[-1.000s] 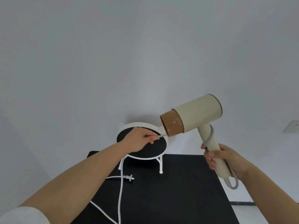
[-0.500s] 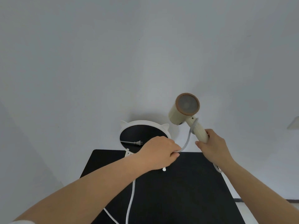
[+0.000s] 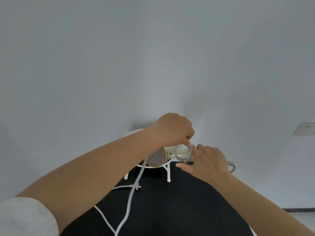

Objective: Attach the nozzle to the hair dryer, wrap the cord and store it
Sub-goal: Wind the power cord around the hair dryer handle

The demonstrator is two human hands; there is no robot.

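Hair dryer, far counter edge: my right hand grips its handle, my left hand pinches cord.

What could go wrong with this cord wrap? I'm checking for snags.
1. The loose cord trails across the table past its own plug; pulling may tangle them.
2. The dryer hangs just above the stand; winding might knock it.
3. Tight turns by the left hand could strain the cord.

Soft, even light, faint shadow on the wall — slight blur, wide-angle bending at edges.
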